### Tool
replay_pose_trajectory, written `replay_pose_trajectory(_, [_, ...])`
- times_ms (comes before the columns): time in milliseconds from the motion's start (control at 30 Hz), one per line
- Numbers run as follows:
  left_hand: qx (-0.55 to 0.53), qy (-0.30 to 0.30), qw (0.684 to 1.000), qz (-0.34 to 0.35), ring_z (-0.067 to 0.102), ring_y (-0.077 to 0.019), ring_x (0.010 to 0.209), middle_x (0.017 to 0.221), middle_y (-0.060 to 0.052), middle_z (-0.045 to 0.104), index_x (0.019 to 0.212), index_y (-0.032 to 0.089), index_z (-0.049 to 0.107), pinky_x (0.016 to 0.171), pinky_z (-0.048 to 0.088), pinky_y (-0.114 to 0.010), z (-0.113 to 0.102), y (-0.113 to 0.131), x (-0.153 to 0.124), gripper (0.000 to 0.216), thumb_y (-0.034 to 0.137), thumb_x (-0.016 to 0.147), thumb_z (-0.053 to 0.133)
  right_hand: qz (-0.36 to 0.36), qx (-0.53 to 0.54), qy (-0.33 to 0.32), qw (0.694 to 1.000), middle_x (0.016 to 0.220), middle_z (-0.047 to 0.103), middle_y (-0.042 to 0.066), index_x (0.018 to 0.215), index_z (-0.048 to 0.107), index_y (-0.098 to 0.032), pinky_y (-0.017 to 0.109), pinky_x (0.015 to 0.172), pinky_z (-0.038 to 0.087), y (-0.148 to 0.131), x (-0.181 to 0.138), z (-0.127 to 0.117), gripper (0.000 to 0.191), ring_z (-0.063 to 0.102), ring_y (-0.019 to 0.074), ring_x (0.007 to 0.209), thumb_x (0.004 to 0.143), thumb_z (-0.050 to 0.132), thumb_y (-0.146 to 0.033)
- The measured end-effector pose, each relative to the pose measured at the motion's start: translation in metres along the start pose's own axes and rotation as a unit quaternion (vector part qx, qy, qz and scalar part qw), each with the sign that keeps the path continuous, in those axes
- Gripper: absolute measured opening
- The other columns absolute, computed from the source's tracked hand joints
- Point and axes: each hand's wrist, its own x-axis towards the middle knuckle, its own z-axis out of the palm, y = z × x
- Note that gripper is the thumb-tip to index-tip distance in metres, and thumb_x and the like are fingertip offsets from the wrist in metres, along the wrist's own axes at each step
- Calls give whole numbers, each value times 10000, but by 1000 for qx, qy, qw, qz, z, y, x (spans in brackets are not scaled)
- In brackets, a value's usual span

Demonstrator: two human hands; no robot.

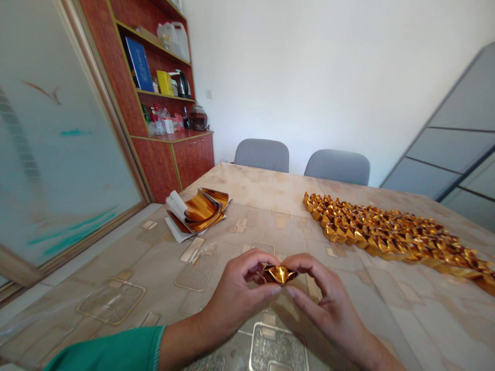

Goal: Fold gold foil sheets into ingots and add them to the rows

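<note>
A small folded gold foil paper ingot is pinched between my two hands, above the near part of the table. My left hand grips its left end with thumb and fingers. The right end is held the same way by my right hand. Both thumbs press at its lower edge, close together. To the right, several rows of similar gold paper ingots stand packed side by side. A loose stack of gold foil paper sheets with white backing lies curled at the left.
A patterned cover lies over the table. Two grey chairs stand at its far side. At the back left is a red-brown cabinet holding jugs, a kettle and bottles. A frosted sliding door is on the left.
</note>
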Motion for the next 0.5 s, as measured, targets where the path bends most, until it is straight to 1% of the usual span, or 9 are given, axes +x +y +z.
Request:
replay_pose_trajectory(67, [-39,3,999,-18,608,-177,836,900,-28,664,980,203,693,763,462,-281,1,-2,1,282,198,718,796,-17,-2,9,1000,974,675,21,1015,618,-289,329,800,508,0,0,0,151,637,196,918,902,615,-190])
replay_pose_trajectory(167, [-146,11,987,-62,599,-159,803,879,-13,658,1037,207,639,735,458,-270,3,-4,3,428,238,665,847,-21,-15,40,999,945,672,25,968,617,-280,325,775,504,2,1,1,106,638,196,889,916,598,-189])
replay_pose_trajectory(233, [-196,13,976,-97,592,-144,786,884,-15,661,1023,195,619,725,450,-259,5,-3,4,423,263,675,848,-14,-24,59,998,910,666,22,947,611,-269,315,753,501,4,1,3,94,634,190,855,913,598,-182])
replay_pose_trajectory(333, [-255,4,957,-140,587,-122,785,907,-18,669,1002,181,601,722,430,-239,7,-3,3,366,259,723,824,-18,-29,61,998,888,657,17,925,608,-254,298,739,499,4,1,7,92,627,179,833,907,601,-164])
replay_pose_trajectory(500, [-346,-8,923,-170,592,-87,746,891,8,666,1016,187,579,725,431,-220,9,-7,0,418,214,702,854,-42,-60,47,996,911,667,32,976,609,-244,304,736,517,0,-1,10,124,637,188,844,904,595,-144])
